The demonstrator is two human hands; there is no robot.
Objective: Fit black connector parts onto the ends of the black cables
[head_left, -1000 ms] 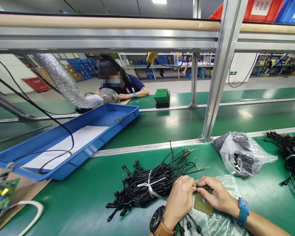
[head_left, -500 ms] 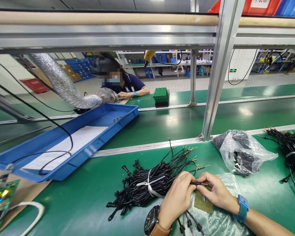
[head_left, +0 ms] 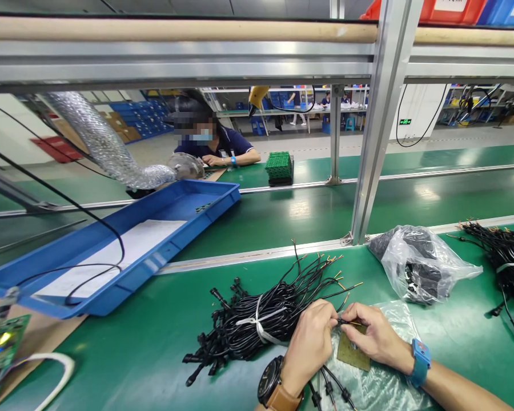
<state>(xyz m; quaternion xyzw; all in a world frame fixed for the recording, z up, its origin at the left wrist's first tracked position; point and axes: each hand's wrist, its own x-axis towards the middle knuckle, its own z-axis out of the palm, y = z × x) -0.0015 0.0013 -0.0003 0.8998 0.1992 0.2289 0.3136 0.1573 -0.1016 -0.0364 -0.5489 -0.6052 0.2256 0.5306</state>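
Two hands pinch a thin cable at the lower right of the frame

The left hand point(head_left: 312, 337) and the right hand point(head_left: 374, 334) meet fingertip to fingertip, each in a narrow pinch on a short stretch of thin black cable point(head_left: 341, 322). Just what the fingers press there is too small and too covered to tell.

For fine work like this, I judge it best to keep the two pinches close together, so the cable cannot bend between them. The left would serve as the steady anchor while the right makes small, straight movements along the cable's line. Tugging hard could strain the thin wire.

The held cable lies across the gap between the fingertips; a fine, copper-coloured end seems to show beneath the right fingers. Below the grip is a flat, olive-brown, square plate point(head_left: 352, 353), on a crumpled sheet of clear plastic point(head_left: 396, 365). Several black cables with plug-like fittings point(head_left: 329, 388) run toward the bottom edge, below the left hand.

Left of the grip, near the lower centre, lies a thick bundle of black cables bound with a white tie point(head_left: 257, 319). Right of centre, farther up, sits a clear plastic bag of black pieces point(head_left: 424, 268).
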